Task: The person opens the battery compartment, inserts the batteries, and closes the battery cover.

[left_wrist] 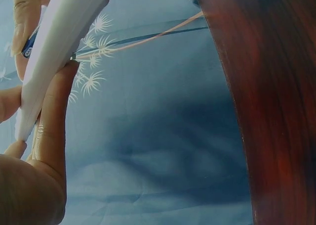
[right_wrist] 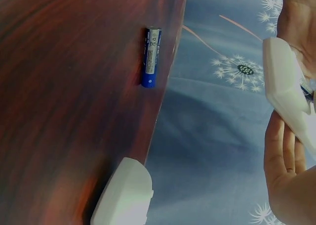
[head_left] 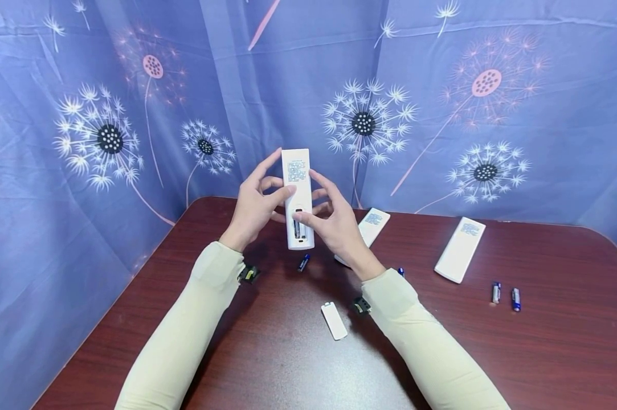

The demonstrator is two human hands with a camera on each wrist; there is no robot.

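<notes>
Both the left hand [head_left: 252,205] and the right hand [head_left: 334,225] grip a white remote [head_left: 297,196]. Its open battery bay [head_left: 298,224] holds one battery. The blue label print [head_left: 295,171] is too small to read.

- Dark wooden table [head_left: 493,364].
- Blue dandelion-print cloth backdrop [head_left: 108,114].
- Two white remotes, face down: one [head_left: 460,249]; another [head_left: 371,225], partly hidden.
- Two batteries [head_left: 506,296], side by side, at the table's right.

Bare dark wooden tabletop [head_left: 267,364] lies open near the person; a small white battery cover [head_left: 334,320] and blue batteries [head_left: 505,296] obstruct farther back.
</notes>
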